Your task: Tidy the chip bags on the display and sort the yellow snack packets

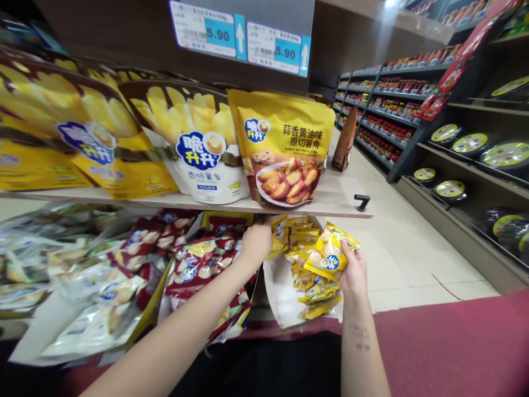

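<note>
My right hand [354,268] grips a small yellow snack packet [328,253] by its right edge, above an open white carton [279,298]. Inside the carton, several similar yellow packets [318,295] lie stacked and overlapping. My left hand [257,242] is closed at the carton's back left, just under the shelf edge. Another yellow packet [280,237] stands right beside its fingers; what the fingers hold is hidden. Below my left forearm, maroon snack bags [202,267] fill the neighbouring box.
Large yellow potato-wedge pouches [285,151] and white pouches [206,151] stand on the shelf [339,207] above my hands. A black peg [362,202] sticks up near its right end. White snack bags [99,309] lie at the left. Stocked shelving [413,105] lines the right.
</note>
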`<state>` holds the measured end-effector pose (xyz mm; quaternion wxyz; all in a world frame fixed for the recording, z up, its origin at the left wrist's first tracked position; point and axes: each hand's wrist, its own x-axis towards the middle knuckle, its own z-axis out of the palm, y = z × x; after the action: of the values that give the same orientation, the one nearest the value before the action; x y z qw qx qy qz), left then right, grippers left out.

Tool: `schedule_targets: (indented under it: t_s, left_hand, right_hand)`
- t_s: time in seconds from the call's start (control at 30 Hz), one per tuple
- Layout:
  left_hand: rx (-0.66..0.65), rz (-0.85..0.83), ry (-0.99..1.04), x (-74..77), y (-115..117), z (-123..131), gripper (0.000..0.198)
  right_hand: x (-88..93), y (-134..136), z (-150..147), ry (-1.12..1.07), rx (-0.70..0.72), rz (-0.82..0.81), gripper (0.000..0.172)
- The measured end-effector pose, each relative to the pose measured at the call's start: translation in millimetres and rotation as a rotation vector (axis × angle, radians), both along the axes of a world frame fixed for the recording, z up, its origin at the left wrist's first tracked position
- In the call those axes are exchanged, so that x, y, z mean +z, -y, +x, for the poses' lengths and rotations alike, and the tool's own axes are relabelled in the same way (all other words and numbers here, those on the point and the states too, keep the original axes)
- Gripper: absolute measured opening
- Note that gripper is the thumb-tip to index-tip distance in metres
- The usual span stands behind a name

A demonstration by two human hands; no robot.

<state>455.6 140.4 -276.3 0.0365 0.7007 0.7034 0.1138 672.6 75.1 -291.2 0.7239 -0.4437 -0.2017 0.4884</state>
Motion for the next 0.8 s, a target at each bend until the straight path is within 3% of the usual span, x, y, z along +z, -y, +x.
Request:
schedule_targets:
  t_s: [0.13, 0.33, 0.67, 0.8]
  left_hand:
    - [-0.031, -0.067, 0.056, -9.3, 5.2, 15.9, 0.038]
    - [-0.121, -0.199, -0.076, -22.3, 8.3, 17.9, 0.030]
    - [-0.229, -0.182, -0.131, -11.9, -4.2, 4.5, 0.032]
    - [-0.277, -0.114, -0.129, -16.1, -15.4, 1.9, 0.031]
  right_hand:
    - [-0.9, -1.3, -0.7, 0.003, -0.008, 0.000, 0.053]
    - [2.5, -0.5, 1.3, -0.001, -0.026, -0.012, 0.052]
    - [0.6, -2.7, 1.1, -0.014, -0.017, -0.003, 0.052]
    - [-0.1, -2.9, -0.6, -0.005, -0.023, -0.012, 0.052]
